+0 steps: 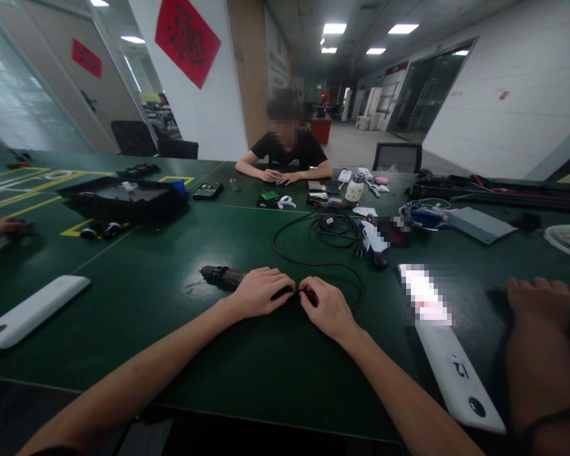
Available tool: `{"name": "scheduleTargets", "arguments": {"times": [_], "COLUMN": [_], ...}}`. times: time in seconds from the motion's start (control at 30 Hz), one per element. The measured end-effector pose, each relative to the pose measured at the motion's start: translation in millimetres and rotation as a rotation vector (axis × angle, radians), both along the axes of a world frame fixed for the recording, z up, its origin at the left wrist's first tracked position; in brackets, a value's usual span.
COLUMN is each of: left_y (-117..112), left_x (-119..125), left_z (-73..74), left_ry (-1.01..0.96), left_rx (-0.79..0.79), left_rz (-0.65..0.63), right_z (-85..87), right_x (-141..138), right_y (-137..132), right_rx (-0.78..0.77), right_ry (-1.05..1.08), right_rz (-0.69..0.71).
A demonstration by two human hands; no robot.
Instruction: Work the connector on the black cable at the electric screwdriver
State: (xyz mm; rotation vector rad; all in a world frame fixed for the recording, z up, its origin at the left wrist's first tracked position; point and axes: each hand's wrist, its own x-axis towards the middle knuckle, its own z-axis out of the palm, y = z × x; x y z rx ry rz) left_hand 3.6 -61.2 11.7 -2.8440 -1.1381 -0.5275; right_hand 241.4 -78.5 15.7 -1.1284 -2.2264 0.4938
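On the green table [171, 342] in front of me lies an electric screwdriver [224, 276], its black nose toward the left. My left hand [262, 291] is closed around the rear part of its body and covers much of it. Close by on the right, my right hand [327, 304] pinches the end of a black cable [363, 285] at the screwdriver's tail. Whether the plug is seated in the tool is too small to tell. From my right hand the cable loops up to a coil farther back.
A black tray [118, 199] stands left of centre. White long devices lie at left [38, 310] and right [460, 373]. Across the table a person [287, 152] handles something small, near a bottle [354, 189] and circuit boards. Other people's hands show at both edges.
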Motion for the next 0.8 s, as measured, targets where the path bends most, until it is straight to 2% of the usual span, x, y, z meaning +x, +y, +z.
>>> {"name": "scheduleTargets", "arguments": {"times": [0.47, 0.63, 0.8], "left_y": [-1.1, -2.9, -0.1], "left_x": [2.0, 0.4, 2.8], "left_z": [1.5, 4.6, -2.1], "left_ry": [-0.009, -0.018, -0.04], "left_rx": [0.003, -0.012, 0.0], "left_rz": [0.028, -0.022, 0.018], "right_z": [-1.6, -1.0, -1.2], "right_x": [-0.2, 0.3, -0.1], "right_y": [0.2, 0.2, 0.0], "right_rx": [0.006, 0.005, 0.006], "right_ry": [0.004, 0.006, 0.008], "right_rz": [0.0, 0.005, 0.0]}}
